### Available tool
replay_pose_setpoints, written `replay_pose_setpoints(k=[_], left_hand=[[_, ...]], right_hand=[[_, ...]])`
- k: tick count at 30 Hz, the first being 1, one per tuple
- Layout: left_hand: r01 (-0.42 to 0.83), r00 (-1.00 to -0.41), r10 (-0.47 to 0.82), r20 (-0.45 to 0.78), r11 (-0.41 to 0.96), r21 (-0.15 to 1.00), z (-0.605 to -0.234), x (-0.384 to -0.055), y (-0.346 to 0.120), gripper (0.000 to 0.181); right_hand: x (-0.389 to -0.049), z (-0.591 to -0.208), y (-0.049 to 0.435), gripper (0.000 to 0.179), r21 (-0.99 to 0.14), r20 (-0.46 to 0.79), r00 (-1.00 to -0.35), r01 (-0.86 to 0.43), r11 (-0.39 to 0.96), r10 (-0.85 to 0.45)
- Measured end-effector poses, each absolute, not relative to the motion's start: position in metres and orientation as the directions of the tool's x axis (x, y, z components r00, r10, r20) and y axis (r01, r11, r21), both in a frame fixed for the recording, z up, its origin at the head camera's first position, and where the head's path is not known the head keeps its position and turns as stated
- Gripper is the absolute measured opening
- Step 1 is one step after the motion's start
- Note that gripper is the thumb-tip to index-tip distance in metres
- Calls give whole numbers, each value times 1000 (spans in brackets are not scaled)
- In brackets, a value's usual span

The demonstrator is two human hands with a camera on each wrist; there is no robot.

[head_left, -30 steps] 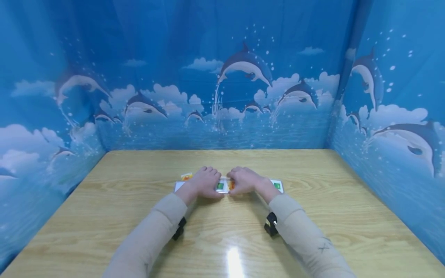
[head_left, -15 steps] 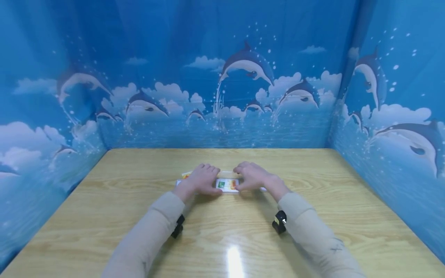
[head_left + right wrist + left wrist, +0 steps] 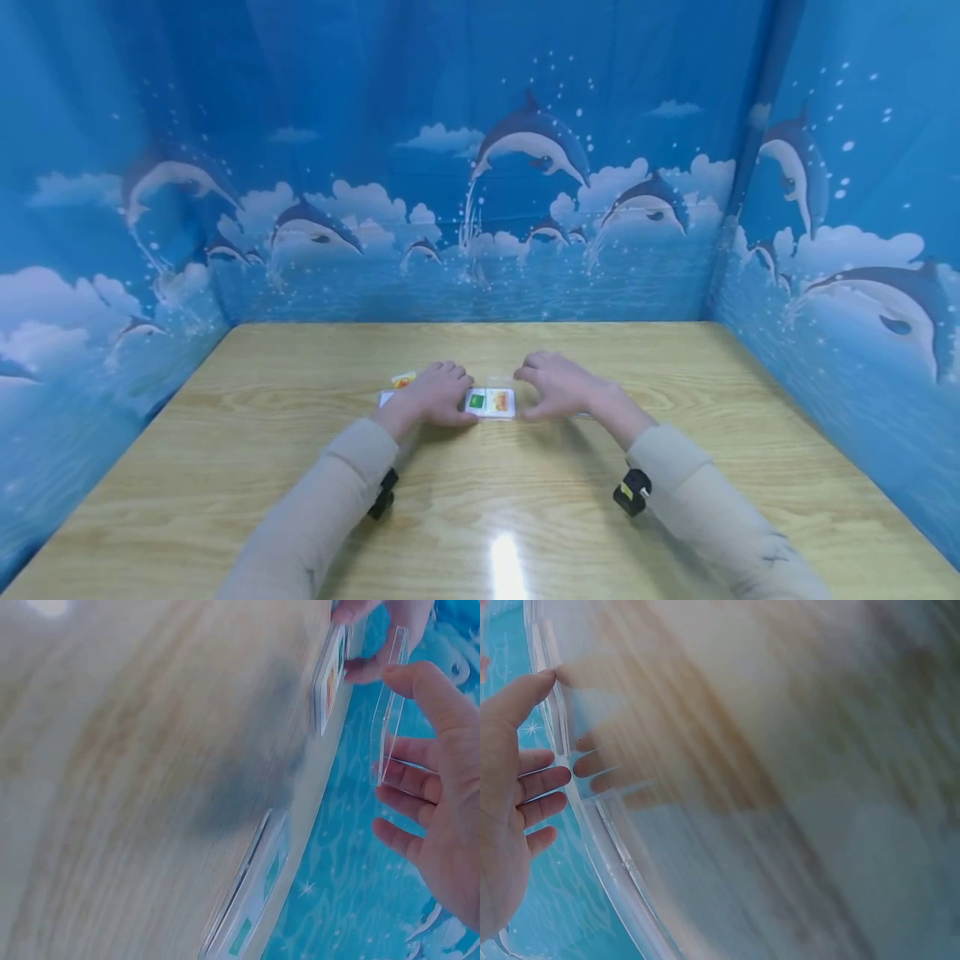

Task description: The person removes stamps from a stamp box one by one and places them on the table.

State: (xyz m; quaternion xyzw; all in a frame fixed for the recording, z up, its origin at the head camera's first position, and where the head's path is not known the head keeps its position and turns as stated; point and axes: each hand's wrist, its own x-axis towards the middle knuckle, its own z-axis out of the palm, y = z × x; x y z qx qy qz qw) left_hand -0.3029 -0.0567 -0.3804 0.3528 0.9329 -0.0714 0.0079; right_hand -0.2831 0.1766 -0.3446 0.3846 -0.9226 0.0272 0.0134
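Observation:
A flat white case (image 3: 490, 402) with a green and an orange picture on top lies on the table in the head view. My left hand (image 3: 438, 396) grips across it and the part to its left, thumb at the near edge and fingers at the far edge. In the left wrist view its thumb and fingertips meet a clear plastic edge (image 3: 562, 739). My right hand (image 3: 558, 387), right of the case, holds a clear plastic cover (image 3: 388, 720) between thumb and fingers, raised off the table. Below that hand in the right wrist view lies another flat case (image 3: 251, 900) with green pictures.
An orange-and-white picture card (image 3: 403, 380) lies behind my left hand. The wood-grain table (image 3: 480, 500) reaches back to a blue dolphin-print curtain (image 3: 480, 283), which also encloses both sides. Each wrist bears a small black camera.
My right hand has lifted from beside the left hand and moved right with the clear cover, uncovering the orange picture on the case. The left hand has stayed nearly still.

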Motion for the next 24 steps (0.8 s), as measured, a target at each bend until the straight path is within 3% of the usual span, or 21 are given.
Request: replay_pose_setpoints(k=[8, 24], left_hand=[[678, -734, 677, -59, 725, -123, -383, -303, -59, 65], [690, -723, 685, -86, 720, -72, -381, -302, -58, 59]], right_hand=[[-260, -346, 167, 63, 19, 14, -651, -759, 651, -759], [-238, -358, 147, 68, 77, -96, -632, -775, 627, -769]])
